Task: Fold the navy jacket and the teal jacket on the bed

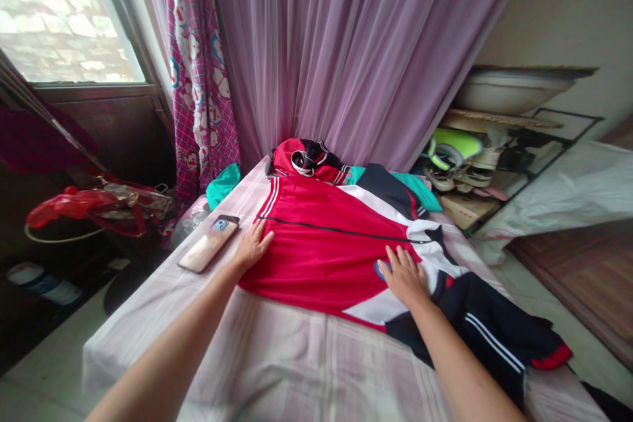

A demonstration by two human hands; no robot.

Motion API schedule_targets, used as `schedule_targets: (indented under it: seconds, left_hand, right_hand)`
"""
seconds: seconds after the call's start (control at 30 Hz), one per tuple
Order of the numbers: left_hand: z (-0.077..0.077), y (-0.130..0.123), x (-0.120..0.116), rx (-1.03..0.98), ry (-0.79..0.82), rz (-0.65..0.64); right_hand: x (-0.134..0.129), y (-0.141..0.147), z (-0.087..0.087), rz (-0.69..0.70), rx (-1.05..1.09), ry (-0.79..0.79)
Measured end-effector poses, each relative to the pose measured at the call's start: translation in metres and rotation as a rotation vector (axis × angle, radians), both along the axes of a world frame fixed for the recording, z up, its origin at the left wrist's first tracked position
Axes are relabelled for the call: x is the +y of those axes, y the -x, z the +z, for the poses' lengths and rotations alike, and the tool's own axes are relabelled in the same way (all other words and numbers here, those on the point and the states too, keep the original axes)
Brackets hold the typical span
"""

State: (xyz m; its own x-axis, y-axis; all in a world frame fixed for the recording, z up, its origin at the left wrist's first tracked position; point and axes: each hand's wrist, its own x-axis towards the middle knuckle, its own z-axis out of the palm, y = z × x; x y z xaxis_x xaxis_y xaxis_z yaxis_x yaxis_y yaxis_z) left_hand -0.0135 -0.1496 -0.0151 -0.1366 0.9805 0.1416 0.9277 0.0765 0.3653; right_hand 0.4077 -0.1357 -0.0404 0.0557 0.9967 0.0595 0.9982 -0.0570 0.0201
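Note:
A red zip-up jacket (311, 257) with white and navy panels lies spread flat, its hem to the left and its collar to the right. My left hand (254, 244) rests near the striped hem, fingers stretched out on the cloth. Over the chest, my right hand (404, 273) lies flat with fingers apart, partly covering a blue round badge (380, 270). The black zipper (341, 232) runs across between the two sides. One navy sleeve (494, 330) with white stripes and a red cuff reaches toward the lower right.
The jacket lies on a table with a pale checked cloth (291, 349). A phone (210, 247) is left of my left hand. Bunched red and black clothing (301, 158) sits at the far edge, before a purple curtain (316, 46). A shoe rack (531, 168) stands at right.

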Motion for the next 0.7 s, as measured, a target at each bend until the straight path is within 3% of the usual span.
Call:
schedule_targets:
  seconds: [0.2,0.4,0.47,0.57,0.7]
  left_hand:
    - [0.01,0.031,-0.022,0.038,0.034,0.073]
    - [0.013,0.026,-0.038,0.134,0.075,0.16]
    - [0.015,0.023,-0.039,0.147,0.092,0.177]
    - [0.017,0.022,-0.042,0.148,0.128,0.188]
    - [0.023,0.027,-0.044,0.141,0.205,0.211]
  right_hand:
    - [-0.008,-0.005,0.005,-0.011,0.034,0.04]
    - [-0.017,-0.012,0.001,-0.023,0.117,-0.029]
    - [-0.028,-0.01,0.002,0.095,0.201,-0.134]
    - [-0.052,0.003,0.011,0.407,0.416,-0.246]
    - [-0.084,0.037,0.028,0.73,0.544,-0.115]
